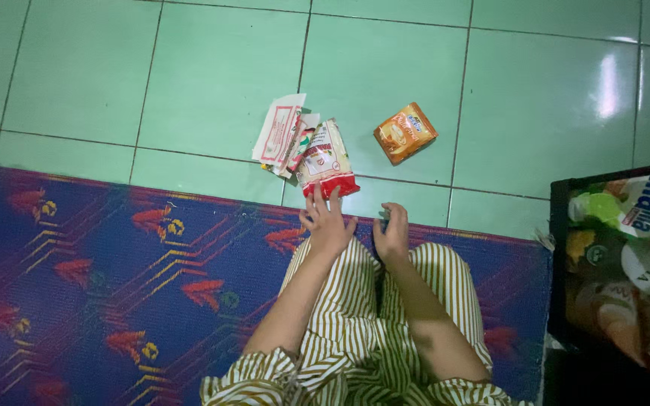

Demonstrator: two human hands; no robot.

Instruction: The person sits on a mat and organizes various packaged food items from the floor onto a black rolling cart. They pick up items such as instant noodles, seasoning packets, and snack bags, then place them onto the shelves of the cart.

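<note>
1. A pair of legs in striped trousers is seen stretched across a blue patterned mat, both forearms laid along them towards the mat's far edge.
2. At that edge, the left hand is held open with fingers spread, the fingertips brought against the red bottom strip of a white-and-red sachet; nothing is gripped, and the packet is judged to be merely touched.
3. Just beside it, the right hand is curled loosely on the knee; whether something small and dark is pinched in it cannot be told.
4. Beyond the mat, on the green tiled floor, three overlapping white-and-red sachets are counted, fanned as if dropped together.
5. One orange sachet is seen apart, to their right.
6. At the mat's right end, one dark tray of mixed packets is placed within reach.
</note>
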